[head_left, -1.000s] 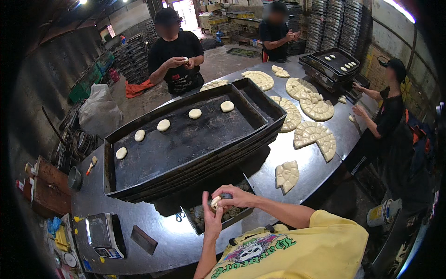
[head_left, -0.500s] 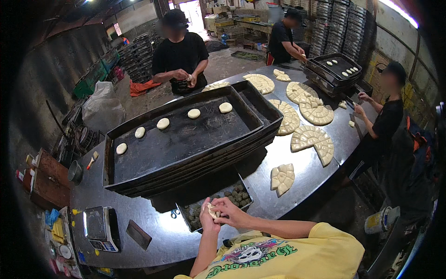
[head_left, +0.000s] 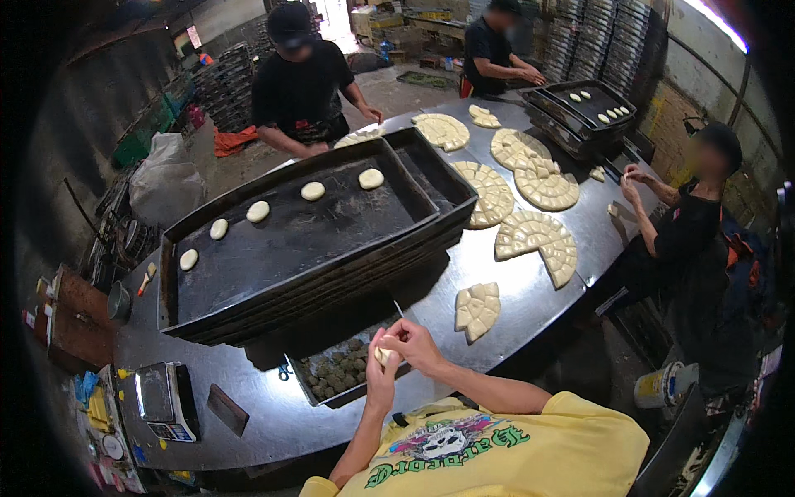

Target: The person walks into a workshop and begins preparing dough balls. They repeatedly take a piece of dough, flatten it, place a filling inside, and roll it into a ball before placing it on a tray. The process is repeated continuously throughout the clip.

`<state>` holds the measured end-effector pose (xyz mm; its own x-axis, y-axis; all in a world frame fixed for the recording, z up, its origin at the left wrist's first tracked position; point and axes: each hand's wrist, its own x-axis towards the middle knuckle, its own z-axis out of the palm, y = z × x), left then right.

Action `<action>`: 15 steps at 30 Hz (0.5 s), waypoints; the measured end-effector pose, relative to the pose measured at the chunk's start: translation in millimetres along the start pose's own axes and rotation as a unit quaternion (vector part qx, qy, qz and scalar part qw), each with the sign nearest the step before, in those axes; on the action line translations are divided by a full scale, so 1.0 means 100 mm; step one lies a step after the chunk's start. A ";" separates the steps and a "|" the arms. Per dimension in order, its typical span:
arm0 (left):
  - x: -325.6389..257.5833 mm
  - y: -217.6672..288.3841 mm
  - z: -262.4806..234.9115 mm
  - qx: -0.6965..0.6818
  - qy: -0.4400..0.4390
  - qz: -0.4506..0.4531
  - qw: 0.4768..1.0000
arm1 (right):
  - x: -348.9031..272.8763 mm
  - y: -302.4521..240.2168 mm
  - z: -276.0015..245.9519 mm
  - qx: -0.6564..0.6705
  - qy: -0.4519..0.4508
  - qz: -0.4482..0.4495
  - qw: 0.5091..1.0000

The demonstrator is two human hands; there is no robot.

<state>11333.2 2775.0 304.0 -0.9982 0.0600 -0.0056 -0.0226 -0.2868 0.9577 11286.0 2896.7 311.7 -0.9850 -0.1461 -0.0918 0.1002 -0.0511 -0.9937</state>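
Above the near edge of the metal table, my left hand (head_left: pixel 380 383) cups a small piece of pale dough (head_left: pixel 383 354) with its fingers curled round it. My right hand (head_left: pixel 414 346) presses the same dough from above, fingers bent and pinched together. The fingers cover most of the piece. Directly behind and beneath my hands is a shallow metal tray (head_left: pixel 362 398) holding several dark greenish-brown balls of filling (head_left: pixel 331 373). Farther off, a stack of black baking trays (head_left: pixel 273 286) carries several flattened dough rounds (head_left: pixel 258 211) in a row on its top tray.
Scored dough sheets (head_left: pixel 546 186) and a smaller dough piece (head_left: pixel 478 311) lie to the right. At the left are a scale (head_left: pixel 166 402), a dark flat slab (head_left: pixel 228 409), scissors (head_left: pixel 285 372) and a brush (head_left: pixel 146 279). Several co-workers (head_left: pixel 302 91) stand round the table (head_left: pixel 273 431).
The whole view has shifted, so the table's things sit farther left. My right hand has closed over the dough, hiding more of it. The co-worker across has lowered both hands toward the table.
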 end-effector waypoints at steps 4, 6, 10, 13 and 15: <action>0.13 -0.04 0.28 -0.107 0.104 -0.009 0.989 | -0.14 -0.25 -0.21 0.049 -0.018 -0.029 0.998; 0.26 0.02 0.49 -0.131 0.165 -0.037 0.977 | -0.21 -0.31 -0.42 0.005 -0.033 -0.111 0.993; 0.37 0.13 0.87 0.172 0.102 -0.085 0.976 | -0.28 -0.31 -0.92 -0.171 -0.036 -0.245 0.954; 0.43 0.17 1.01 0.393 0.022 -0.121 0.911 | -0.13 -0.19 -1.17 -0.176 -0.033 -0.184 0.966; 0.50 0.08 1.09 0.502 -0.047 -0.037 0.863 | -0.08 0.02 -1.34 -0.017 -0.037 -0.028 0.999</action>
<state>11289.2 2879.6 342.4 -0.9860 0.1342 -0.0984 0.0218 0.6904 0.7231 11275.1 3030.1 301.8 -0.9755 -0.2175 -0.0316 0.0384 -0.0272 -0.9989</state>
